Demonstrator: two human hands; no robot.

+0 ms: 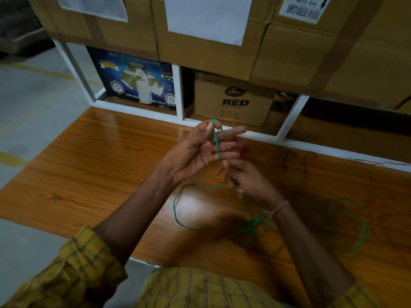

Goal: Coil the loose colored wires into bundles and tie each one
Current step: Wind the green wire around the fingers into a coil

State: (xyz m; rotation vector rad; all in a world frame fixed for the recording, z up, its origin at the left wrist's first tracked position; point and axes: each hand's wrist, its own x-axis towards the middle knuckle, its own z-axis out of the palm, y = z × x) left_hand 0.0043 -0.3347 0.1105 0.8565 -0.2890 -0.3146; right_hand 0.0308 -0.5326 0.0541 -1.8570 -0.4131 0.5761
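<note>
My left hand (200,150) is raised palm up over the wooden board (100,165), thumb pinching the green wire (216,143) where it loops over the forefinger tip and runs down across the fingers. Just below and to the right, my right hand (246,178) pinches the same green wire, blurred by motion. From there the wire trails left in a loose loop (178,210) on the board and tangles in a green heap (333,221) at the right. Dark wires (307,161) lie beyond the heap.
A white shelf frame (262,135) borders the board's far edge, holding a blue tape box (135,81) and a brown carton marked RED (233,101). Large cartons (211,41) stack above. A red wire (378,162) lies on the frame at the right. Grey floor (33,96) lies left.
</note>
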